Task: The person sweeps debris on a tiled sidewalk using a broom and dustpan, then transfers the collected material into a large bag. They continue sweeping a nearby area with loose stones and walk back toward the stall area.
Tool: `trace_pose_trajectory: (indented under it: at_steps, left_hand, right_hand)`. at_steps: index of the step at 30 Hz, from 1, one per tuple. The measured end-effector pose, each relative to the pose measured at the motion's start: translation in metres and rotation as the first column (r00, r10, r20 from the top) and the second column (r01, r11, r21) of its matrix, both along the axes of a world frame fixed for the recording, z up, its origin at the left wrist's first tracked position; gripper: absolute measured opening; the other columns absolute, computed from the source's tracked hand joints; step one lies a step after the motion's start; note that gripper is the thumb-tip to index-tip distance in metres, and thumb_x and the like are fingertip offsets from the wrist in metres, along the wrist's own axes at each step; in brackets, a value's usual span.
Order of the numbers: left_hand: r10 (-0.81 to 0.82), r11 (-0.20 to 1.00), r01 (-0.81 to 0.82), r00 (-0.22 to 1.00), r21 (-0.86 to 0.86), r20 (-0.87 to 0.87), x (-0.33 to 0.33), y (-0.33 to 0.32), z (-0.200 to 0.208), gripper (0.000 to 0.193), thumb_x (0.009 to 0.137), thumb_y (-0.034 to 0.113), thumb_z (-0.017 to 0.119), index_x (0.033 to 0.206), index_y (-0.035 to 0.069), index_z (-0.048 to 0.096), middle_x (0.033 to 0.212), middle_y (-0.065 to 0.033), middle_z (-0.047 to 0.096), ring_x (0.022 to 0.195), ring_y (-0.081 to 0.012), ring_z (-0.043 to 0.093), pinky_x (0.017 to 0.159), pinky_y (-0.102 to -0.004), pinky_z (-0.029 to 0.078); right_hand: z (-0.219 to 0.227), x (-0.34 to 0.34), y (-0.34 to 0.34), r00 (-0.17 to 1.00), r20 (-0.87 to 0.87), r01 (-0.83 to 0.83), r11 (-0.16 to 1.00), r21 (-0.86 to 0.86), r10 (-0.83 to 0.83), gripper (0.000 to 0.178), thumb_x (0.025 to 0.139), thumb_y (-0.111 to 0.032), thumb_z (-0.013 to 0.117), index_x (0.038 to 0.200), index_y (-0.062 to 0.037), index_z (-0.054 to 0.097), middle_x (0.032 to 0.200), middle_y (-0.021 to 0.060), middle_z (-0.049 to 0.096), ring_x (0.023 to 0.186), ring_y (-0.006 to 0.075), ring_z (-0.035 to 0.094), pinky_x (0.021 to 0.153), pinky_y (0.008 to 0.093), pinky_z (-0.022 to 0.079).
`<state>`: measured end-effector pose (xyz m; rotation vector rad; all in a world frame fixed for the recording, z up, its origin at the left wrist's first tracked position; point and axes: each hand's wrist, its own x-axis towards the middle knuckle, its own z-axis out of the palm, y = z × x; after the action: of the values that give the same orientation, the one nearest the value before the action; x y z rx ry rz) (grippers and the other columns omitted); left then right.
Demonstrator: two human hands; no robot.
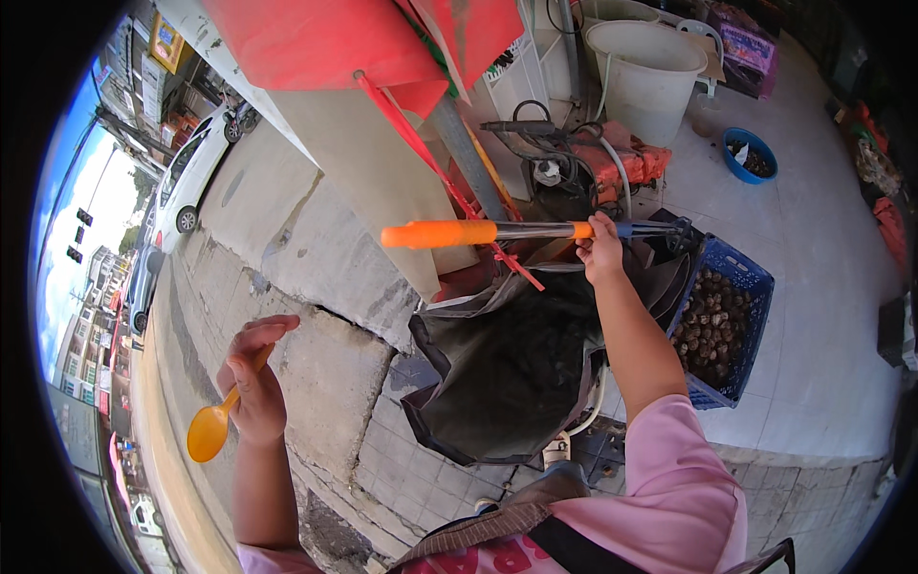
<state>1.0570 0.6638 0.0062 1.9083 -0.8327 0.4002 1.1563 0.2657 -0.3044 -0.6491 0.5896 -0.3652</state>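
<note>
While cracked concrete pavement spreads on the left of the head view, a pale tiled floor covers the right. At the far left runs a street with a white car, buildings and bright sky beyond; red cloth hangs across the top.

In the middle, a dark bag lies with its mouth gaping, its inside too dark to read. Just beside it on the right, a blue crate holds a heap of round brown shells. Farther back stand a large whitish bucket and a small blue basin with dark bits and a white scrap inside.

Of the hands, the left grasps a yellow spoon by its handle, bowl downward, over the pavement. The right grips an orange-handled tool above the bag, its dark far end near the crate.
</note>
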Motion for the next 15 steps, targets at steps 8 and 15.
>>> trace_pose_trajectory:
  at_steps: [8, 15]
  left_hand:
    - [-0.272, 0.626, -0.137, 0.884, 0.768, 0.380, 0.162, -0.141, 0.025, 0.034, 0.094, 0.028, 0.045, 0.097, -0.003, 0.058, 0.105, -0.0171, 0.058, 0.104, -0.0326, 0.053, 0.087, -0.0364, 0.044]
    - [-0.011, 0.513, -0.404, 0.879, 0.757, 0.476, 0.258, -0.215, -0.033, 0.023, 0.089, 0.023, 0.053, 0.098, 0.004, 0.060, 0.107, -0.0122, 0.057, 0.110, -0.0288, 0.047, 0.089, -0.0393, 0.043]
  right_hand:
    - [-0.047, 0.012, 0.037, 0.963, -0.177, -0.227, 0.963, -0.145, 0.201, 0.024, 0.087, -0.019, 0.056, 0.110, -0.0159, 0.052, 0.081, -0.0018, 0.055, 0.057, 0.0089, 0.052, 0.045, 0.0235, 0.041]
    - [-0.056, 0.073, 0.016, 0.948, -0.300, 0.072, 0.989, -0.126, -0.108, 0.017, 0.077, -0.004, 0.054, 0.071, -0.0115, 0.040, 0.063, -0.0009, 0.043, 0.053, 0.0084, 0.045, 0.037, 0.0236, 0.036]
